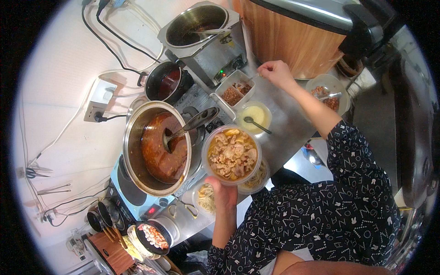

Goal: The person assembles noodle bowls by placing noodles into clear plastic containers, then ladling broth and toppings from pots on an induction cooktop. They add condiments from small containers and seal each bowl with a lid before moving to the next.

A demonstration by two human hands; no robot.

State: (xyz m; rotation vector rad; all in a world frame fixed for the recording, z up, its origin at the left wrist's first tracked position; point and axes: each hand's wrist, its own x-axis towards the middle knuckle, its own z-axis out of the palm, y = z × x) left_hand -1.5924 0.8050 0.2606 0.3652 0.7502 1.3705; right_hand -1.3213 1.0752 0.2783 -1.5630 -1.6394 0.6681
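My left hand (224,196) grips a round clear plastic bowl (259,147) from below, its thumb at the rim. Sliced cooked meat in brownish broth (232,155) fills the bowl. Over the counter, my right hand (276,73) is pinched shut beside a two-part condiment box (235,77). It seems to hold a thin spoon handle, though the fingers cover most of it. Brown crumbly bits lie in the box. Next to it stands a tub of pale yellow liquid (253,112) with a black spoon (257,125). Noodles show in a bowl (265,182) partly under the held one.
A large steel pot (129,167) of red-brown soup holds a ladle (198,121). Behind are a dark saucepan (151,78) and a steel cooker (213,62). Another noodle bowl (196,196), scissors (189,209) and an induction hob (124,183) sit nearer. Peanuts fill a bowl (343,87) at right.
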